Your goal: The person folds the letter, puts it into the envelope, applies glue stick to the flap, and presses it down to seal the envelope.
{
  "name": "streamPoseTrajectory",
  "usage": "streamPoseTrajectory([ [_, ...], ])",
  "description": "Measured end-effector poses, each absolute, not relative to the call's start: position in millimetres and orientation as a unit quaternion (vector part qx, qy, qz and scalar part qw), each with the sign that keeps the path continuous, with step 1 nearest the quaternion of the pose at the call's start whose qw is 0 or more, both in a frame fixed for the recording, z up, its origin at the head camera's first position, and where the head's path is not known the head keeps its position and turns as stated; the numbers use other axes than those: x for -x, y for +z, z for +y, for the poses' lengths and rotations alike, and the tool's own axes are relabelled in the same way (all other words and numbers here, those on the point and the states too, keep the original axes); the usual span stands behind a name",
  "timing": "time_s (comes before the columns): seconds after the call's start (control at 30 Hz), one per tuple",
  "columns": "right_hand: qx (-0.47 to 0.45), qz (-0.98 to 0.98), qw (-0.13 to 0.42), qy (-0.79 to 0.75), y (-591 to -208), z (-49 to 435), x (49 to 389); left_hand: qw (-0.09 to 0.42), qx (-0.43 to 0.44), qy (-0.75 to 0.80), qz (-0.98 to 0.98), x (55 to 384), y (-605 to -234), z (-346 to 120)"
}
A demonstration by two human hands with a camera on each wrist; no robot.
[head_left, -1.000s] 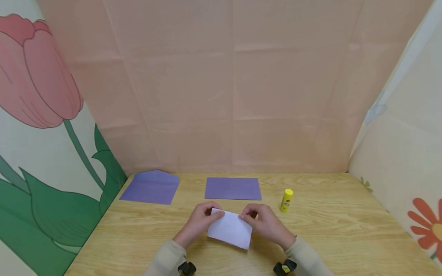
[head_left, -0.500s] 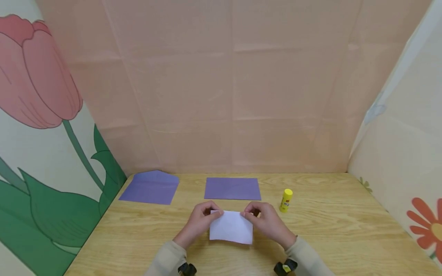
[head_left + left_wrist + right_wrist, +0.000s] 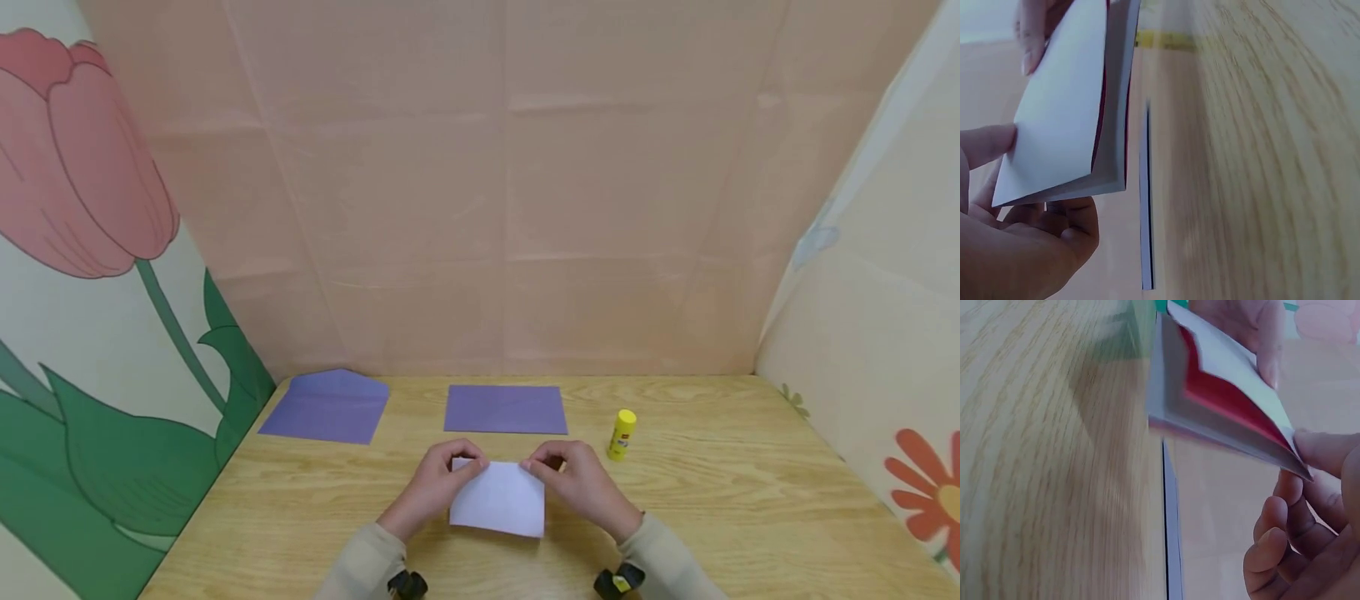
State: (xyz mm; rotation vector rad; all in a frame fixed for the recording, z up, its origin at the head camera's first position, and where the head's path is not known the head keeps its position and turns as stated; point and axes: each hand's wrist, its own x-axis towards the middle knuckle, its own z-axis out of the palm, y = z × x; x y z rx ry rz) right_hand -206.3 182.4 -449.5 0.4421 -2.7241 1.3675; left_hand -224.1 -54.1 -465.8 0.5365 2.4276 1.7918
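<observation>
A folded sheet of paper (image 3: 497,504), white on the outside, hangs between both hands over the table. My left hand (image 3: 438,487) pinches its upper left corner between thumb and fingers. At the upper right corner, my right hand (image 3: 576,487) pinches the same folded edge. Seen from the right wrist, the lower edges of the folded paper (image 3: 1235,359) spread apart and show a red layer inside. From the left wrist, a thin red line runs along the white layers (image 3: 1063,112).
A purple envelope (image 3: 326,412) with its flap up lies at the back left. Behind the hands is a flat purple rectangle (image 3: 506,410). A yellow glue stick (image 3: 622,435) stands upright to its right. The wooden table (image 3: 750,483) ends at a pinkish-beige backdrop (image 3: 502,208).
The paper was tilted a second ago, its lower right corner low, then swung nearly level. Now it has shifted slightly left and toward the person. Both hands keep their pinch.
</observation>
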Motion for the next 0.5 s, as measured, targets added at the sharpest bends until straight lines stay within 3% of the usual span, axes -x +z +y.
streamPoseTrajectory([
  [0.5, -0.108, -0.874, 0.116, 0.459, -449, 190, 210, 0.081, -0.13, 0.623, 0.767, 223, -474, -68],
])
